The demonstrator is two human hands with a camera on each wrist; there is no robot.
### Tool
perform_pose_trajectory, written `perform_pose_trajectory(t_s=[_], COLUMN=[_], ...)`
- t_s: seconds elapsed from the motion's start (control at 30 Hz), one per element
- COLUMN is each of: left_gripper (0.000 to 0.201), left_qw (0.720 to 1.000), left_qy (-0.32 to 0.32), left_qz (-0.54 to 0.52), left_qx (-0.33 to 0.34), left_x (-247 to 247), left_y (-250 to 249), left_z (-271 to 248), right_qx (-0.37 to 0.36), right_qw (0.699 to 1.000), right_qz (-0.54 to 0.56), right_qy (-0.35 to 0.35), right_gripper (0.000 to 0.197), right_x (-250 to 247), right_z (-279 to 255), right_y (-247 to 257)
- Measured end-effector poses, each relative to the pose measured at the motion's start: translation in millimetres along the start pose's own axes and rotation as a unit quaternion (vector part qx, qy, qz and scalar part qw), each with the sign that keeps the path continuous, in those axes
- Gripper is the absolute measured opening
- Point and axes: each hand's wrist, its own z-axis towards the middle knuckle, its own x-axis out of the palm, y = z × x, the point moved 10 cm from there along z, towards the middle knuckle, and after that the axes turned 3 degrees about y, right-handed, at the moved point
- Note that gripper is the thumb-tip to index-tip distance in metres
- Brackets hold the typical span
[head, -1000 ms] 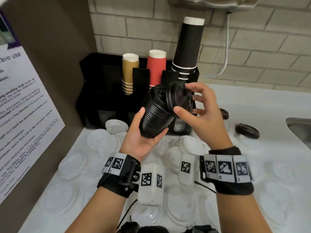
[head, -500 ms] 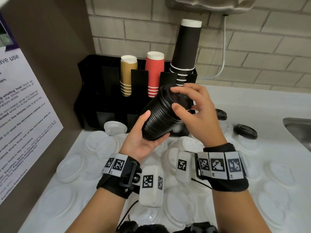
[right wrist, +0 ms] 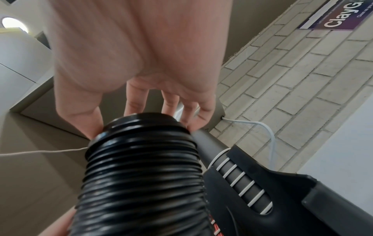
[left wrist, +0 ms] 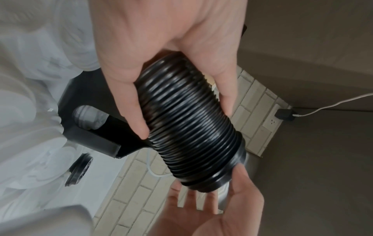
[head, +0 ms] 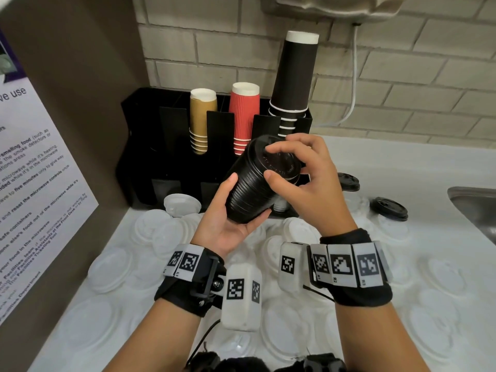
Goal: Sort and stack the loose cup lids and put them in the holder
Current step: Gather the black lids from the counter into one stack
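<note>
A tall stack of black lids [head: 251, 191] is tilted in the air in front of the black holder [head: 171, 146]. My left hand [head: 247, 197] grips the stack's lower end from below, thumb on one side and fingers on the other. The left wrist view shows the ribbed stack of black lids [left wrist: 193, 127] in that grip. My right hand [head: 271, 162] curls over the top lid, thumb and fingertips on its rim. From the right wrist, the stack of black lids [right wrist: 141, 175] shows with fingertips [right wrist: 133, 103] round its top edge.
Two loose black lids [head: 388, 208] [head: 348, 181] lie on the white counter to the right. Several white lids [head: 110, 264] are scattered over the counter below my hands. Gold, red and black cup stacks stand in the holder. A sink [head: 475, 208] is at the right, a poster panel [head: 40, 183] at the left.
My right hand has brought a black lid, held tilted beside the stack's top a second ago, down onto the stack. The lid now sits on top under my fingers.
</note>
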Motion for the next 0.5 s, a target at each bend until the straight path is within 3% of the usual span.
perform_pose_trajectory(t_s=[0.5], left_gripper=[0.044], left_qw=[0.999], left_qy=[0.001], left_qz=[0.033], left_qx=[-0.014], left_x=[3.0], left_y=[1.6], left_z=[-2.5], right_qx=[0.013], right_qw=[1.0], right_qz=[0.025], right_qy=[0.011], right_gripper=[0.029], right_x=[-2.3], right_z=[-1.0], right_y=[-7.8])
